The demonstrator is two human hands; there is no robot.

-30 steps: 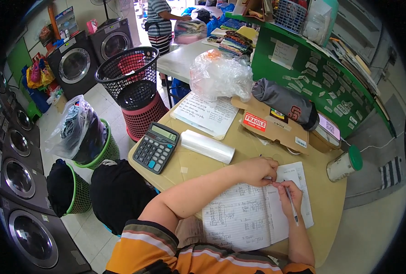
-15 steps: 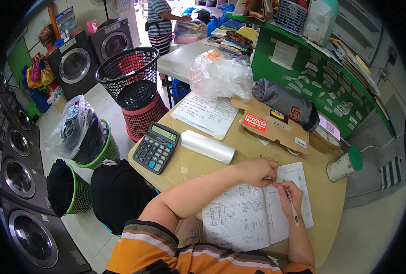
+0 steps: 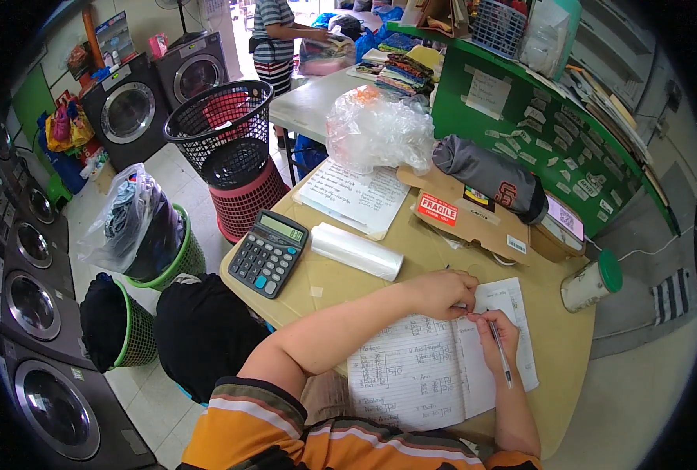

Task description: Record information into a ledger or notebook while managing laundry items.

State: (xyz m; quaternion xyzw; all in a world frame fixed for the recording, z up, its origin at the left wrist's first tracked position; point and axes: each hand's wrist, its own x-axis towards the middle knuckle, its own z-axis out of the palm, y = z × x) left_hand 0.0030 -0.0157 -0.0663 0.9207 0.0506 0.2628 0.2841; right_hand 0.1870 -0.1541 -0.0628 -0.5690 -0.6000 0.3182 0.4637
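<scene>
An open lined notebook (image 3: 411,384) with handwriting lies on the tan table in front of me. My left hand (image 3: 445,294) rests at its top edge, the fingers curled and bent down; what they pinch, if anything, is hidden. My right hand (image 3: 499,338) lies on the right page with a pen (image 3: 502,356) held in it, the pen slanting down toward my wrist. The fingertips of both hands meet near the top of that page. Loose white paper (image 3: 525,333) sticks out from under the notebook's right side.
Left of the notebook are a calculator (image 3: 269,254) and a clear plastic roll (image 3: 356,251). Behind stand written sheets (image 3: 352,196), a cardboard box (image 3: 474,223), a grey pouch (image 3: 489,177) and a green-lidded jar (image 3: 591,283). Laundry baskets (image 3: 243,192) and washers (image 3: 59,407) are at left; a person (image 3: 273,39) stands far back.
My hands, the pen and the notebook look unmoved. The person at the back has brought their hands over a bag of folded cloth.
</scene>
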